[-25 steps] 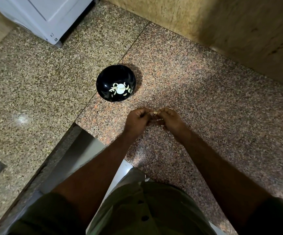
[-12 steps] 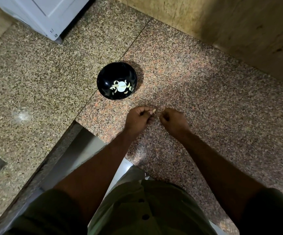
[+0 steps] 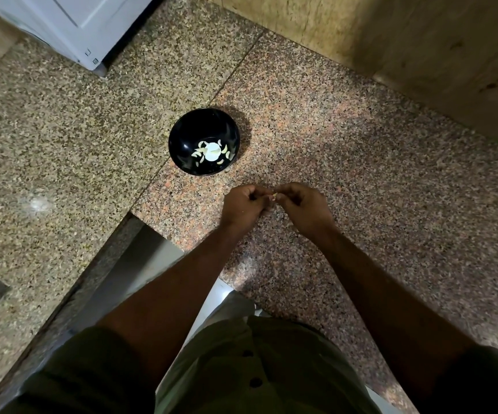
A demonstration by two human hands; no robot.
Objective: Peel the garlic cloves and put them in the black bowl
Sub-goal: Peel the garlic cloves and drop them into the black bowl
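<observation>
Both the left hand (image 3: 246, 204) and right hand (image 3: 303, 206) pinch a small pale garlic clove (image 3: 274, 195) just above the speckled granite tabletop (image 3: 361, 174), near the round black bowl (image 3: 182, 138). Probably light, firm, its papery skin slippery; grip the ends

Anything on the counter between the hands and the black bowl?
Head view: only bare speckled counter lies between the black bowl and both hands' garlic clove.
</observation>
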